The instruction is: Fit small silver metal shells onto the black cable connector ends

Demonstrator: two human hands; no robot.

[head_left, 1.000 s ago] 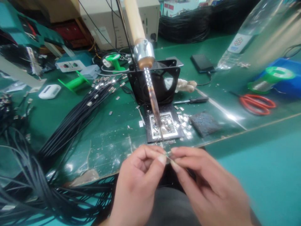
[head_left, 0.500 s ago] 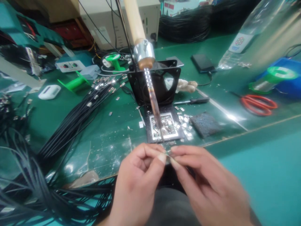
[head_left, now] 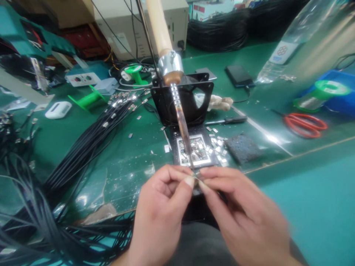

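Just below the tip of a soldering iron (head_left: 182, 123), which hangs tip-down with its wooden handle upward, both hands meet at their fingertips. My left hand (head_left: 161, 207) pinches with thumb and forefinger. My right hand (head_left: 240, 207) does the same from the other side. A tiny, partly hidden piece lies between the fingertips, too small and blurred to name. Behind the fingers, small metal pieces fill a white-rimmed square tray (head_left: 179, 157) on a black base. More small metal pieces (head_left: 219, 149) lie scattered to its right.
A black fan frame (head_left: 205, 105) stands behind the iron. Bundled black cables (head_left: 80, 155) lie at left. To the right are a dark sponge-like pad (head_left: 242, 147), a screwdriver (head_left: 234, 119), red-handled scissors (head_left: 303, 125), a solder spool (head_left: 313, 98) and a plastic bottle (head_left: 288, 48).
Both hands have moved slightly up and forward, bringing the pinched fingertips closer to the iron's tip. Their grip looks the same.
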